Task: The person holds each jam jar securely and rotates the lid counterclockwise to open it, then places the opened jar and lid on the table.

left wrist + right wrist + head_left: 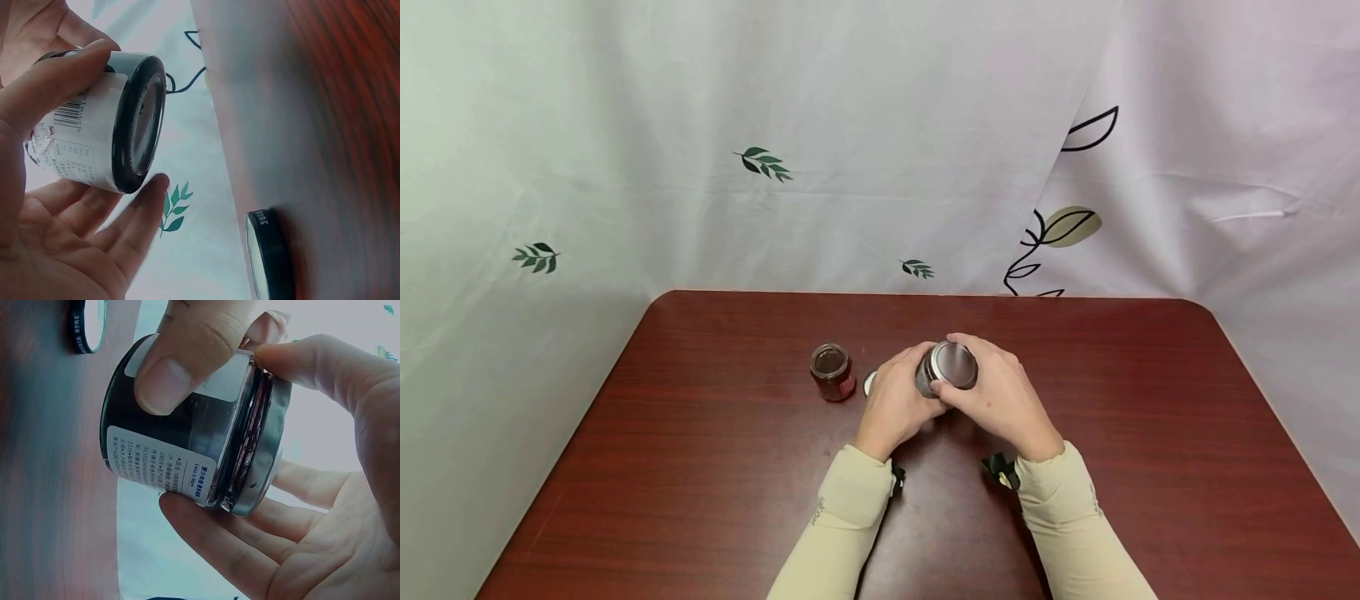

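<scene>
Both hands hold a small glass jar (162, 425) of dark contents up above the table. White printed labels wrap its side, one with a barcode, and its base faces the table. My left hand (897, 398) grips the jar's body, its thumb across the label in the left wrist view. My right hand (1003, 398) grips the silver metal lid (955, 364) at the jar's top, thumb and fingers round its rim. The lid sits on the jar's mouth.
A second jar (832, 375), lidless with dark contents and a reddish label, stands upright on the brown table (715, 467) to the left. Between it and my left hand lies a loose black-rimmed lid (275, 256), pale inside. A white curtain (850, 125) hangs behind.
</scene>
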Demonstrator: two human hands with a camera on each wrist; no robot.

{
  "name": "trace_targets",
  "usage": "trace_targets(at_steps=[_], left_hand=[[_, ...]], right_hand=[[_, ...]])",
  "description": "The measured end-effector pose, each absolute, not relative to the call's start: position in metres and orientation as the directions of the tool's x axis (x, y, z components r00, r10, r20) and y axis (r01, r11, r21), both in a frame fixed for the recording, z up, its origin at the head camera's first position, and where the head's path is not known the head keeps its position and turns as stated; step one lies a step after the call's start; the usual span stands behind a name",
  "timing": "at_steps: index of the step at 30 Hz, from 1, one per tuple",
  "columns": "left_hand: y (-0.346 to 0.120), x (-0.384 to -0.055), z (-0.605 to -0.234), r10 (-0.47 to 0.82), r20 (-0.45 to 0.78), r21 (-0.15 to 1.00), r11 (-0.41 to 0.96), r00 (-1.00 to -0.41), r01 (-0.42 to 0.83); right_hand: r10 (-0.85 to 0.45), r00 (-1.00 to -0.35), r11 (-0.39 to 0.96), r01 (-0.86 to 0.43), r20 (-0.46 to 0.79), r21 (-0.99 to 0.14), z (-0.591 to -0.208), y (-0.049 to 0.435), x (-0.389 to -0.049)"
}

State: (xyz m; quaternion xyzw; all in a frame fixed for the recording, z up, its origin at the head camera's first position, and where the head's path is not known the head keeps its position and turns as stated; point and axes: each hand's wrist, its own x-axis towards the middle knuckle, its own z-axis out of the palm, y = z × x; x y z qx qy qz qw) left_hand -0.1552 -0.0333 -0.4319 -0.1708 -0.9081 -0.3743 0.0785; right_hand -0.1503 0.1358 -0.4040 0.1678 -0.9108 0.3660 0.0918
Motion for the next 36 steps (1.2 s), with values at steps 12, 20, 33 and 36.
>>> trace_targets(at_steps=[12,20,33,36], left_hand=[[-0.034,-0.155,-0.43,0.216,0.273,0.665,0.661,-0.937,0.346],[-0.034,-0.156,-0.43,0.179,0.268,0.671,0.67,-0.947,0.317],[-0.032,-0.153,-0.429,0.161,0.255,0.665,0.687,-0.953,0.294],[-0.031,-0.153,-0.428,0.164,0.256,0.655,0.695,-0.953,0.296]], right_hand=[[-0.198,-0.918,0.659,-0.384,0.344,-0.646,-0.407,0.128,-0.148],[-0.189,-0.906,0.679,-0.4,0.38,-0.616,-0.407,0.125,-0.147],[-0.119,-0.938,0.724,-0.305,0.324,-0.619,-0.406,0.119,-0.141],[-0.106,-0.937,0.73,-0.302,0.334,-0.613,-0.405,0.118,-0.141]])
